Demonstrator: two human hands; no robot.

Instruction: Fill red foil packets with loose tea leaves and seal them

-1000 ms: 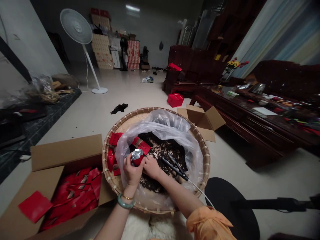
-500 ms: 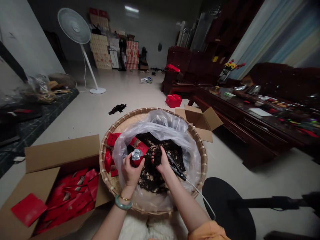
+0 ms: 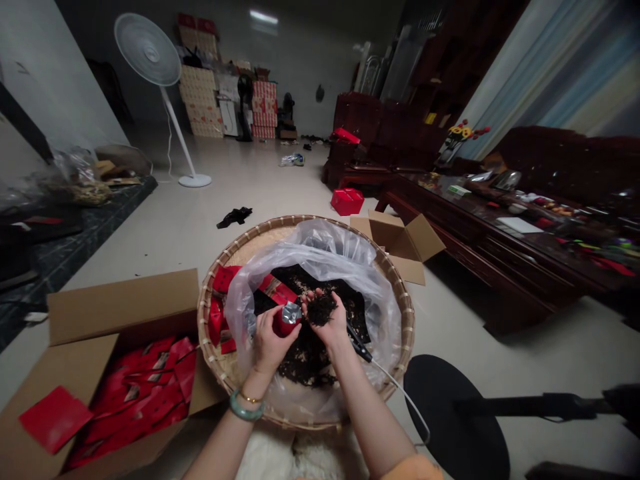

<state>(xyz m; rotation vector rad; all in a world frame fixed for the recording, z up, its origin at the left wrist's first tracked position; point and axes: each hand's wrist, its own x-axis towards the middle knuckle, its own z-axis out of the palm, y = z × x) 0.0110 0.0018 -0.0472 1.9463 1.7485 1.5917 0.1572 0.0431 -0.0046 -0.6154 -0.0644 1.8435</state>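
Observation:
My left hand [image 3: 271, 343] is closed round a small red foil pouch [image 3: 287, 325], whose silver inner lining shows at its open top. Right beside it, my right hand [image 3: 331, 327] is cupped palm up and holds a small heap of dark dried tea leaves [image 3: 321, 309]. Both hands are over a clear plastic bag [image 3: 240, 333] spread in a round bamboo basket [image 3: 407, 333]. More dark leaves [image 3: 305, 363] lie inside the bag. A black hand-held tool [image 3: 361, 345] on a white cord rests there too, partly hidden by my right hand. A flat red packet [image 3: 277, 289] lies behind the pouch.
On the left, an open cardboard box [image 3: 125, 293] is full of red packets [image 3: 145, 390]. Another open box [image 3: 403, 247] stands beyond the basket. A black round base [image 3: 453, 420] is at the right, near a dark wooden table [image 3: 450, 207]. A white fan [image 3: 195, 181] stands further back.
My right hand has come up from the leaves and turned palm up, bringing a heap of them into view. My left hand has moved slightly right with the pouch, which now tilts towards the leaves.

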